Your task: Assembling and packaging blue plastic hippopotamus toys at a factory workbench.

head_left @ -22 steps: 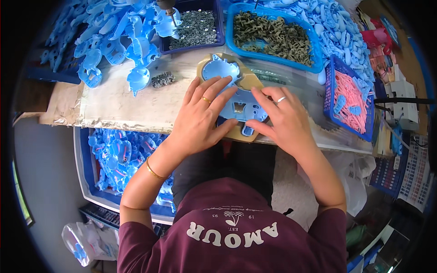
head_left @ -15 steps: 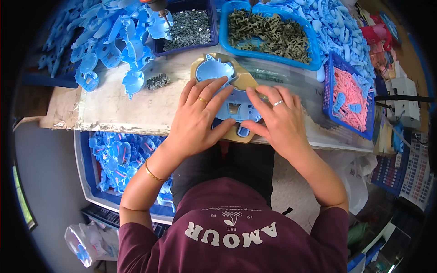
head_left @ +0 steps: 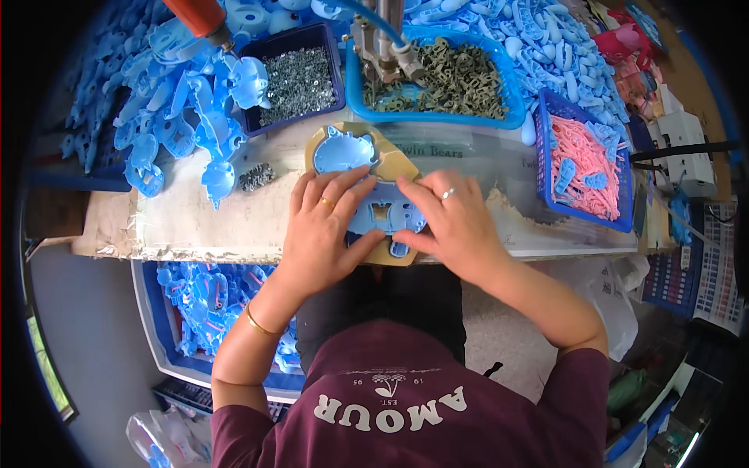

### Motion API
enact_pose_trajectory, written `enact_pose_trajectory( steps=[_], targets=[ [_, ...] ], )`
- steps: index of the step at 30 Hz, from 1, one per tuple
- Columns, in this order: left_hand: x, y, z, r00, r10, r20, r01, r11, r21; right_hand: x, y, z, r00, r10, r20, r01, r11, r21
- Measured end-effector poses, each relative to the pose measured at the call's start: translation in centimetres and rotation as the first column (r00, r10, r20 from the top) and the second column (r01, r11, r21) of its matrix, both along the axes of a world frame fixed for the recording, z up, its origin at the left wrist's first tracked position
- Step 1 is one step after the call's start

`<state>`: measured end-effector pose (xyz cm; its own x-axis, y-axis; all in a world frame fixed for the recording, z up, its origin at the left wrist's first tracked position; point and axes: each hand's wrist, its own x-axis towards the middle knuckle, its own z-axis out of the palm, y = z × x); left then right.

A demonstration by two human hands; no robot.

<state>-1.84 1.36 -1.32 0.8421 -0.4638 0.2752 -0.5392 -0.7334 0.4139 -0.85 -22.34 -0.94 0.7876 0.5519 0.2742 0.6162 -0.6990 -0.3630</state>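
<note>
In front of me on the table lies a tan jig (head_left: 399, 164) with rounded blue plastic pieces in it. At its far end sits a blue bowl-shaped shell (head_left: 343, 150). Nearer me is a wider blue plastic shell (head_left: 402, 210) with a square opening in its middle. My left hand (head_left: 328, 214) spans this wider shell's left end, fingers over the far side and thumb along the near edge. My right hand (head_left: 452, 222) has the right end between thumb and forefinger, its other fingers bent. Both palms hide the shell's ends.
Beyond the jig stand a dark tray of small metal parts (head_left: 300, 125) and a blue tray of brownish clips (head_left: 507, 117). An orange-bodied driver (head_left: 195, 15) and a metal machine head (head_left: 380, 47) hang overhead. At right is a basket of pink strips (head_left: 585, 217); blue parts are heaped around.
The view has tilted, so the table sits lower and more of the overhead driver and machine head shows. Both hands stay at the wider shell, with little change in their grip.
</note>
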Motion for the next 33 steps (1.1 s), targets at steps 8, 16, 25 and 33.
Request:
enact_pose_trajectory(
  steps=[8, 16, 25, 33],
  targets=[
    [0.3, 0.1, 0.5, 1.0, 0.006, -0.003, -0.006, 1.0, -0.007, 0.7, -0.8, 0.3, 0.974, 0.048, -0.22, 0.002, 0.976, 0.219],
    [0.2, 0.0, 0.1, 1.0, 0.01, -0.002, -0.01, 0.999, -0.035, -0.1, -0.6, 2.1, 0.994, -0.073, -0.076, 0.073, 0.997, -0.008],
    [-0.4, -1.7, -0.3, 0.998, 0.062, 0.017, -0.062, 0.998, 0.002, -0.3, 0.2, 2.2, 0.997, -0.066, 0.033, 0.071, 0.986, -0.148],
    [-0.4, -1.8, -0.5, 0.996, 0.087, 0.018, -0.088, 0.994, 0.063, 0.2, -0.3, 3.1, 1.0, -0.024, 0.002, 0.024, 0.986, -0.168]
  ],
)
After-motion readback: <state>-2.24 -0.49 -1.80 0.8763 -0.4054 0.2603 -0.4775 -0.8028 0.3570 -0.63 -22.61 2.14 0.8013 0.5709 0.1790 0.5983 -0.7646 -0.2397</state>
